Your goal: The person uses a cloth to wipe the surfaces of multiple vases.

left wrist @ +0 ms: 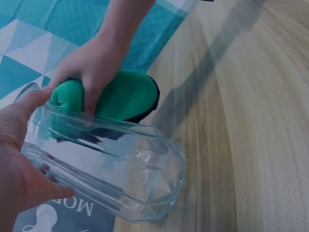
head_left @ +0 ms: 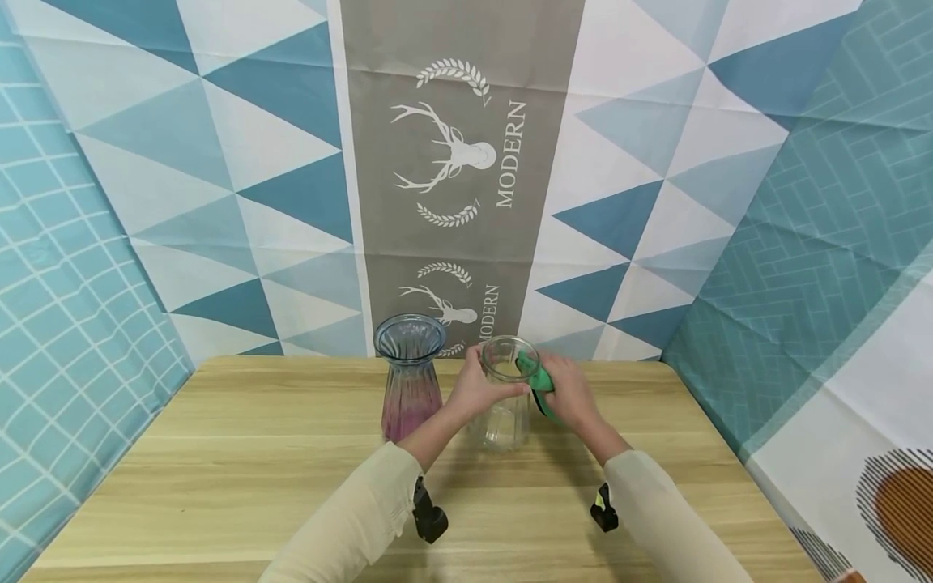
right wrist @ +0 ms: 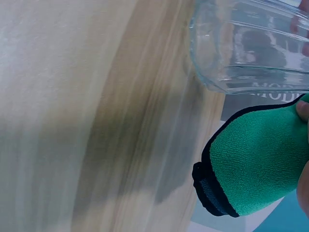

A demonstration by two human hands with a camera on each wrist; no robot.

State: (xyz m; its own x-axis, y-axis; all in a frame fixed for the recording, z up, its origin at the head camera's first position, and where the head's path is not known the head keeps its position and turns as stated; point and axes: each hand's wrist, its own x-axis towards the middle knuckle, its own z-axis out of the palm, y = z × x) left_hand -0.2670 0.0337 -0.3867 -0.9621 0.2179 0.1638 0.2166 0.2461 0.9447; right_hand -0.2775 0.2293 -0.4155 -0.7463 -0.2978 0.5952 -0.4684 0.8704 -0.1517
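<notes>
A clear glass vase (head_left: 504, 425) with faceted sides stands upright on the wooden table, its round mouth facing up. My left hand (head_left: 477, 389) grips it just below the rim, thumb on the near side. On the vase's right, my right hand (head_left: 572, 393) holds a green cloth (head_left: 541, 379) with dark edging. In the left wrist view the bunched part of the cloth (left wrist: 67, 96) sits against the upper glass, while a broad flap hangs beside the vase (left wrist: 149, 169). The right wrist view shows the cloth's fuzzy flap (right wrist: 256, 154) close to the vase's side, with only some right fingertips visible.
Left of the clear vase, a ribbed glass vase (head_left: 411, 389) fading from blue to pink stands near my left forearm. Behind the wooden table (head_left: 255, 486) hangs a patterned curtain (head_left: 452, 97) with deer heads and triangles. Blue tiled sheeting (head_left: 58, 243) lines the left side.
</notes>
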